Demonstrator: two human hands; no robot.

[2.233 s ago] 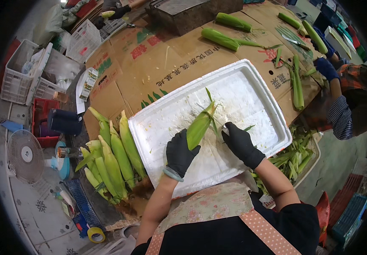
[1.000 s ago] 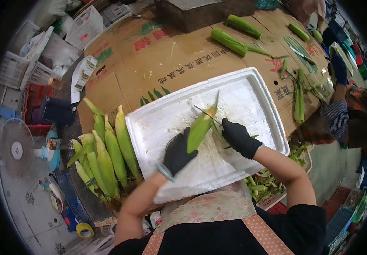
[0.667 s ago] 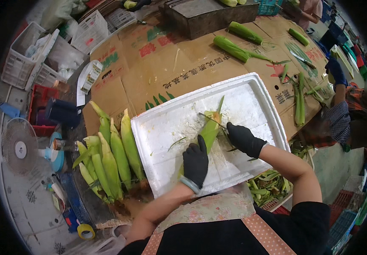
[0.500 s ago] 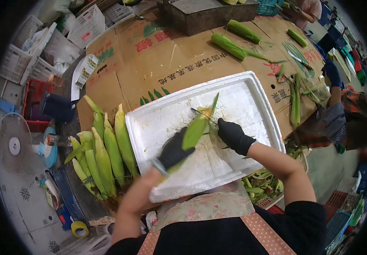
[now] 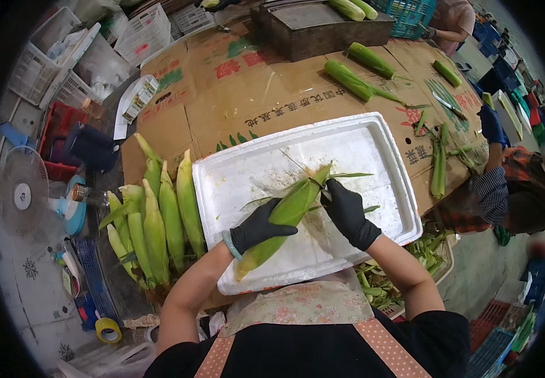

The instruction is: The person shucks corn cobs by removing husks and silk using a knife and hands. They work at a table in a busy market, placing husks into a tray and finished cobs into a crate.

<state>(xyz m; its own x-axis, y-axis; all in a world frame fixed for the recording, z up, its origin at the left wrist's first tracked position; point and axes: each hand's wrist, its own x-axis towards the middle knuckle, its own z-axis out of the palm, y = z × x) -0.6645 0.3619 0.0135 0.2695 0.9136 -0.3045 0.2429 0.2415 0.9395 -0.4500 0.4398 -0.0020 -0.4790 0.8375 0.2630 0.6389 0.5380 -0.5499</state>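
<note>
A green ear of corn in its husk [image 5: 288,211] slants over a shallow white foam tray [image 5: 382,157], stem end up and pale tip toward me. My left hand [image 5: 263,227], black-gloved, is closed around its middle. At the stem end is my right hand [image 5: 349,217], also gloved in black, fingers closed on a thin knife [image 5: 296,161]. The blade passes by the stem and points up and left; the handle is mostly hidden in the fist. Loose leaves [image 5: 351,174] stick out around the stem, and bits of husk lie in the tray.
Several unpeeled ears [image 5: 154,230] lie left of the tray. Cardboard [image 5: 222,101] covers the table, with trimmed green stalks [image 5: 348,80] and another knife [image 5: 449,106] farther off. A basket of husk scraps [image 5: 379,280] stands low right; a co-worker's gloved hand [image 5: 492,123] shows at right.
The ear has turned and shows more of its length, with more leaves spread at the stem. My left hand has shifted slightly right; the knife now points more upward.
</note>
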